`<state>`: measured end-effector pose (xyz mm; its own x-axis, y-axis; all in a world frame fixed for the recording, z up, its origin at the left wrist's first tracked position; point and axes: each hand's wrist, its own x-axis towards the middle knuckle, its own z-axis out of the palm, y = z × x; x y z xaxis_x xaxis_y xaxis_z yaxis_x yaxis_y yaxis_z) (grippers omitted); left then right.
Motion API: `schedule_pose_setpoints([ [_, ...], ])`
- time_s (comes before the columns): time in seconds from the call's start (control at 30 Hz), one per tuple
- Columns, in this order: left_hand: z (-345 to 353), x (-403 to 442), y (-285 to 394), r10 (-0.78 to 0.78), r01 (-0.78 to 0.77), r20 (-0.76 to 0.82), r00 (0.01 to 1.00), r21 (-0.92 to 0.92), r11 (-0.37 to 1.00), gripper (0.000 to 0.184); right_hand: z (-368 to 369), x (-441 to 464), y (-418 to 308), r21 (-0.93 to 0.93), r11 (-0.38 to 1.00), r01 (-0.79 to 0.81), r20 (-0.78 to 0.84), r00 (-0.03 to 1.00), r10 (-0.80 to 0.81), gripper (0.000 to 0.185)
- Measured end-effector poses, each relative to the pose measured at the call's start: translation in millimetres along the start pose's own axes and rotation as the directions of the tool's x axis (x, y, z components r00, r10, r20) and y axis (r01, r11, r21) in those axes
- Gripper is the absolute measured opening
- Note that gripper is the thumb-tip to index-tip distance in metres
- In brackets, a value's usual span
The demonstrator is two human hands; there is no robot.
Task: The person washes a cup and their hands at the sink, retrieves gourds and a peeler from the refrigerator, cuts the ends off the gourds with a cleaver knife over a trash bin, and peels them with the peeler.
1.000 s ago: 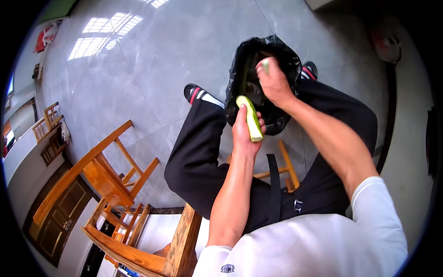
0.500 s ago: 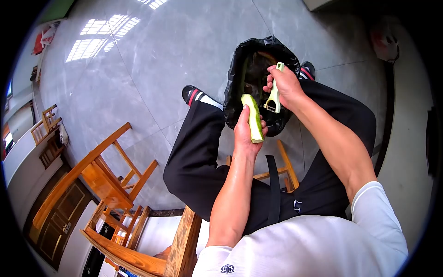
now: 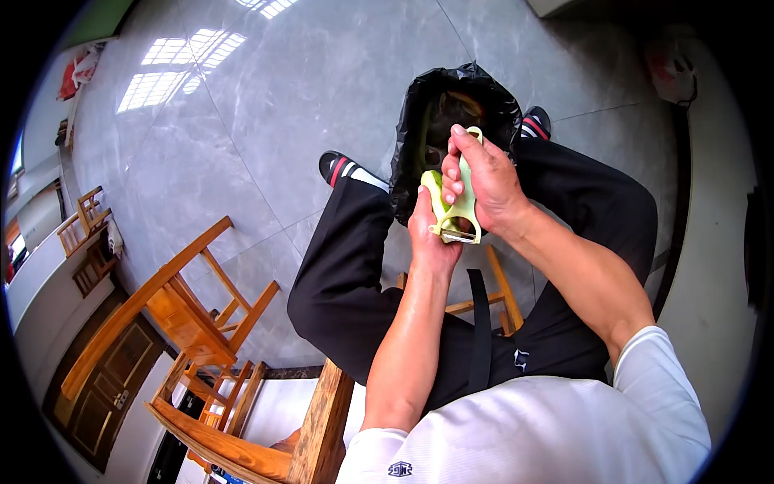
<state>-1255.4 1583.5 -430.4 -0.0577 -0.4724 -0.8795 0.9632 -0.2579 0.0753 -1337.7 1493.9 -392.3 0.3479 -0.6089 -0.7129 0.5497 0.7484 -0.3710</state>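
Observation:
My left hand is closed around a pale green, long vegetable, which looks like a cucumber or a similar gourd; much of it is hidden behind my right hand and the tool. In my right hand is a light green peeler, gripped by its handle. The peeler's blade end lies over the near end of the vegetable, close to my left palm. Beneath both hands, between my feet, stands a bin lined with a black plastic bag. Some scraps show dimly inside it.
A wooden chair stands to my left, beside a thick wooden piece of furniture. Wooden legs of a stool show between my thighs. Grey tiled floor surrounds the bin. A bag hangs at the right.
My right hand has moved left and toward me, bringing the peeler from beside the vegetable onto its near end. My left hand has hardly moved.

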Motion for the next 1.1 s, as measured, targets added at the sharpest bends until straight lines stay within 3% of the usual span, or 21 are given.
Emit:
schedule_pose_setpoints([
  [0.23,2.7,-5.2,-4.3,0.05,-0.044,0.112,0.992,-0.058,0.997,0.024,2.4,5.5,2.9,-0.035,0.999,0.016,0.003,1.0,-0.016,0.031],
  [0.3,0.1,0.2,-3.4,-0.089,0.092,0.034,0.995,-0.091,0.992,0.035,3.3,8.4,1.4,-0.009,1.0,-0.004,-0.006,1.0,0.004,0.03],
  [0.4,-4.0,-1.7,-3.4,-0.109,0.121,0.119,0.987,-0.107,0.987,0.031,-2.4,15.6,6.5,0.017,0.997,-0.076,-0.041,0.996,0.076,0.029],
  [0.53,3.3,-5.1,-3.8,-0.071,0.077,0.056,0.996,-0.111,0.991,0.032,-7.4,21.0,5.1,-0.004,0.998,-0.06,-0.048,0.997,0.059,0.029],
  [0.6,-3.6,-6.3,-1.3,-0.154,0.158,0.094,0.984,-0.037,0.987,0.036,-6.1,23.0,2.0,-0.092,0.996,0.007,-0.069,0.998,-0.013,0.031],
  [0.7,-1.9,-8.4,-0.8,-0.216,0.231,0.17,0.961,-0.071,0.97,0.032,-19.4,35.1,-4.1,-0.09,0.995,0.03,-0.08,0.996,-0.037,0.031],
  [0.83,7.2,-10.9,-1.2,-0.182,0.183,0.05,0.982,-0.014,0.983,0.036,-22.1,37.3,-1.3,-0.109,0.991,0.079,-0.09,0.992,-0.089,0.031],
  [0.93,-2.6,-8.8,-0.4,-0.188,0.19,0.169,0.968,0.001,0.982,0.036,-21.2,38.9,-0.1,-0.171,0.981,0.09,-0.09,0.99,-0.106,0.033],
  [1.1,6.5,-15.5,3.1,-0.163,0.162,0.087,0.983,0.012,0.987,0.034,-16.1,40.5,-1.0,-0.181,0.977,0.115,-0.07,0.989,-0.129,0.033],
])
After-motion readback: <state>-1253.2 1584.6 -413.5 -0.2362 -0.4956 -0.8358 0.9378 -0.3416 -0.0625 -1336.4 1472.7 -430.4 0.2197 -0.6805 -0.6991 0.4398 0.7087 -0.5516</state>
